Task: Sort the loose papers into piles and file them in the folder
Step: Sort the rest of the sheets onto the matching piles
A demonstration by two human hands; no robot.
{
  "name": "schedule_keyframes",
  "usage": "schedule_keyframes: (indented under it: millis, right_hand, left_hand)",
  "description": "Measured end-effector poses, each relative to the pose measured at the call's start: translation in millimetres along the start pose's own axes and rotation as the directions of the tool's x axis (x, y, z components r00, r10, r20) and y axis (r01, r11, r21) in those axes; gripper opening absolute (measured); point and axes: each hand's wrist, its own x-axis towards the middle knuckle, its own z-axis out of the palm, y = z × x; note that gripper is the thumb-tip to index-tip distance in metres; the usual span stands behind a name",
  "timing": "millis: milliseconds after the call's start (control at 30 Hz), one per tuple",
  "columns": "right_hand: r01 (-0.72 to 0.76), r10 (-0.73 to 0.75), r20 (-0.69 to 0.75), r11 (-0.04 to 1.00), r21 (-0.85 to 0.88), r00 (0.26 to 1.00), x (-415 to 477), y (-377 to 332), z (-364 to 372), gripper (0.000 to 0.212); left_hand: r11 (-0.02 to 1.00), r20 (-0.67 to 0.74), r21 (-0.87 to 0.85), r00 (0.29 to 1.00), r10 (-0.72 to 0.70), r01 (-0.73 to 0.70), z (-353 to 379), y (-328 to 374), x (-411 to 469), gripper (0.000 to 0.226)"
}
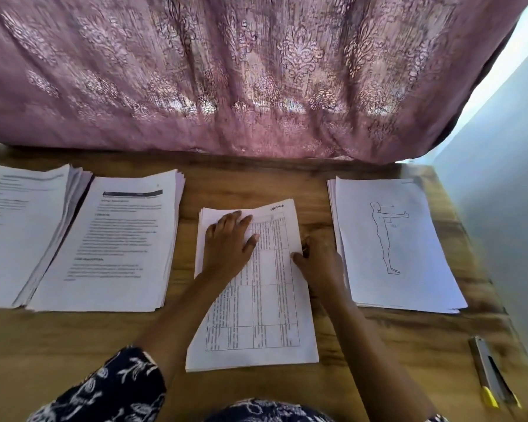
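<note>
**Both hands on the middle pile**

The left hand (227, 242) lies flat, fingers spread, on the middle pile (265, 315) near the desk (104, 345) front edge. The right hand (317, 263) pinches its right edge, thumb on top and fingers curled.

1 head-worn view — looking forward and down, close over the table (73, 345), curtain (226, 71) beyond.

Four piles are set in a row on the bench (287, 184): far-left pile (19, 233) touching second pile (113, 239), centre pile (265, 315) nearer the front, right pile (393, 245) apart. Both hands, left hand (229, 242) and right hand (320, 263), are laid on the centre pile. A small tool (489, 373) is placed front-right; a curtain (226, 71) is hung behind.
</note>
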Motion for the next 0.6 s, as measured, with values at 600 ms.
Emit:
schedule_keyframes:
  millis: [600]
  right_hand:
    - [0.262, -0.274, -0.053, 0.95, -0.167, 0.96, 46.6, 0.2, 20.8, 0.06]
  left_hand:
    - [0.994, -0.073, -0.11, 0.997, -0.036, 0.027, 8.2, -4.3, 0.9, 0.058]
